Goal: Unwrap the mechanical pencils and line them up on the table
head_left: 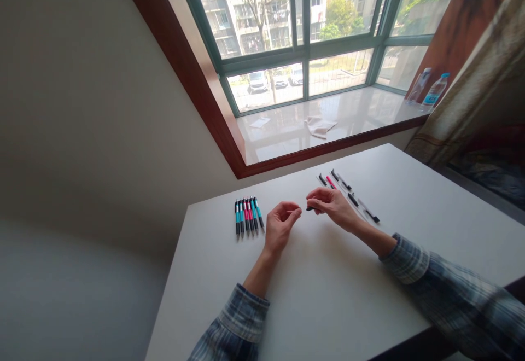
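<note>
My left hand [279, 224] is held above the white table with thumb and forefinger pinched together; whatever lies between the tips is too small to make out. Close to it on the right, my right hand [333, 207] pinches a small black pen part [310, 208], whose end points toward the left fingertips. A narrow gap separates the two hands. Left of my left hand, several assembled click pens [247, 216] in teal and pink with black grips lie side by side. Beyond and beside my right hand are loose pen parts [353, 199], black, clear and pink.
The white table [328, 295] meets a wall on the left and a windowsill [283, 137] behind. On the sill are a crumpled cloth [320, 127], a white paper [260, 123] and two plastic bottles [435, 92]. A curtain [463, 71] hangs at the right.
</note>
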Demonstrator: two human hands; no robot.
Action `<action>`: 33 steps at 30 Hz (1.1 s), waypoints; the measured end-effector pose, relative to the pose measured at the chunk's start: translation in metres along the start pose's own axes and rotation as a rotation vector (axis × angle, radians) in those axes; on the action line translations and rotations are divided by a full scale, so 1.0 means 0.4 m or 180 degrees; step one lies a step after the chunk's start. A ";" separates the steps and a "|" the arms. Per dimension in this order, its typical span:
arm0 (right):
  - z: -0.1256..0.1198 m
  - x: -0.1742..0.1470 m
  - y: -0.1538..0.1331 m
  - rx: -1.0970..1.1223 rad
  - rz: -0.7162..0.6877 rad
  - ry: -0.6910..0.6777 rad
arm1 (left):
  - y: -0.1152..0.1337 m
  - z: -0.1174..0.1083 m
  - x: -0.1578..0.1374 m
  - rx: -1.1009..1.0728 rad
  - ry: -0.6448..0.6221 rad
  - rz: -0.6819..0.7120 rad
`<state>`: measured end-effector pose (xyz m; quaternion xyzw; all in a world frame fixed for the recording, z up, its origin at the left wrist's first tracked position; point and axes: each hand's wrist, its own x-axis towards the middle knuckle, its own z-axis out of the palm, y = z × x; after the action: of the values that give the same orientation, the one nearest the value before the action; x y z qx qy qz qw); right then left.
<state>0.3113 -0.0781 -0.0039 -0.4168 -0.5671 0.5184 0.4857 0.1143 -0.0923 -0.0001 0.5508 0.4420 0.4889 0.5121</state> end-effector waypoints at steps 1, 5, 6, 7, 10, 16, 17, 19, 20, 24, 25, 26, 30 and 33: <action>0.001 0.000 -0.001 0.0000 -0.0006 0.0026 | -0.001 0.000 0.000 -0.0004 -0.0017 -0.0010; 0.006 0.000 -0.002 -0.0101 -0.0090 0.0061 | -0.005 0.002 0.000 0.0075 -0.0153 0.0011; 0.007 0.000 -0.002 -0.0105 -0.0105 0.0077 | -0.006 0.002 0.000 0.0113 -0.0207 0.0010; 0.008 -0.001 -0.001 -0.0096 -0.0114 0.0083 | -0.007 0.003 -0.001 0.0148 -0.0256 0.0003; 0.010 -0.002 0.002 -0.0101 -0.0139 0.0068 | -0.008 0.004 -0.002 0.0172 -0.0319 -0.0025; 0.009 -0.006 0.006 -0.0291 -0.0185 0.0125 | -0.007 0.007 -0.003 0.0180 -0.0312 -0.0012; 0.010 -0.007 0.005 -0.0275 -0.0172 0.0107 | -0.007 0.007 -0.003 0.0194 -0.0312 -0.0005; 0.012 -0.007 0.002 -0.0211 -0.0144 0.0043 | -0.006 0.006 -0.002 0.0185 -0.0261 0.0003; 0.013 -0.008 0.001 -0.0157 -0.0139 0.0013 | -0.006 0.005 -0.001 0.0168 -0.0210 0.0008; 0.015 -0.008 -0.004 0.0150 -0.0116 -0.0095 | -0.010 0.003 0.001 0.0130 -0.0038 0.0013; 0.015 -0.008 -0.004 0.0213 -0.0103 -0.0111 | -0.011 0.003 0.002 0.0123 -0.0021 0.0007; 0.015 -0.008 -0.005 0.0254 -0.0095 -0.0122 | -0.013 0.002 0.003 0.0115 -0.0011 -0.0003; 0.013 -0.009 -0.002 0.0287 -0.0125 -0.0136 | -0.018 0.002 0.003 0.0033 0.0000 -0.0037; 0.011 -0.008 0.002 0.0250 -0.0133 -0.0183 | -0.020 0.001 0.002 -0.0042 0.0007 -0.0038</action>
<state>0.3074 -0.0820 -0.0051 -0.3703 -0.5687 0.5418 0.4959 0.1151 -0.0910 -0.0081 0.5443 0.4427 0.4893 0.5181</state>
